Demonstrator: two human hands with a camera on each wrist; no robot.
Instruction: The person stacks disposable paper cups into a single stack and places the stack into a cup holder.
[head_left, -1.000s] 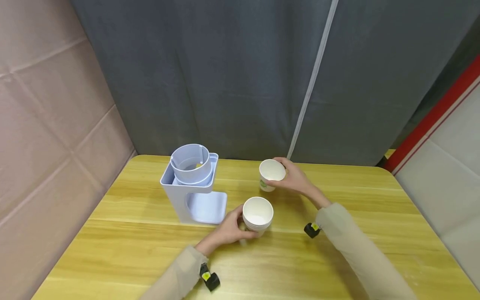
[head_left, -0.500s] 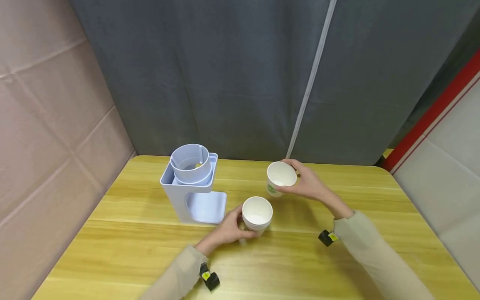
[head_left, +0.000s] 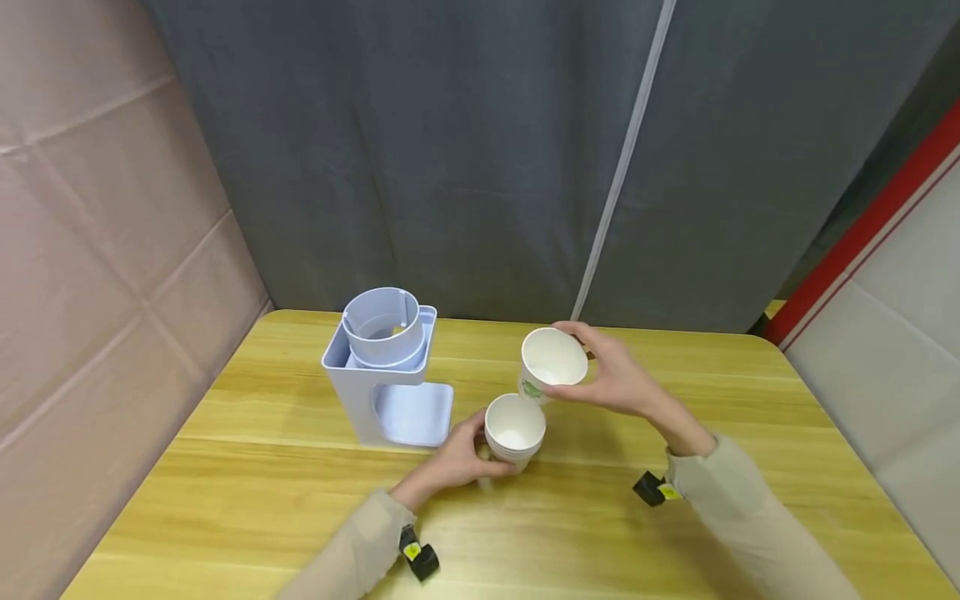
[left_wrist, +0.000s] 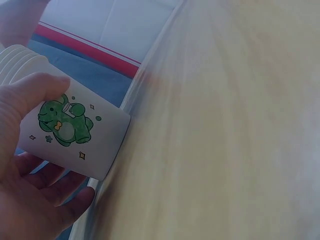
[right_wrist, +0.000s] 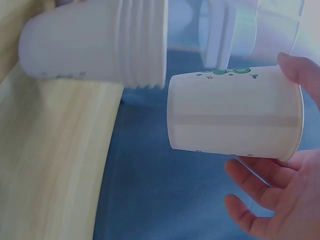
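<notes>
My left hand grips a stack of several white paper cups that stands upright on the table. A green cartoon animal is printed on the outer cup in the left wrist view. In my right hand is a single white paper cup, pinched near its rim between thumb and fingers. This cup is raised off the table, and in the head view its base overlaps the far rim of the stack. From the right wrist, the cup's base appears just past the level of the stack's rims.
Left of the hands stands a pale blue cup holder with a round tube on top and a flat base tray. The wooden table ends at a dark grey curtain behind.
My right hand first carried its cup right and toward me, then back left, over the far rim of the stack. The left hand and stack stayed in place.
</notes>
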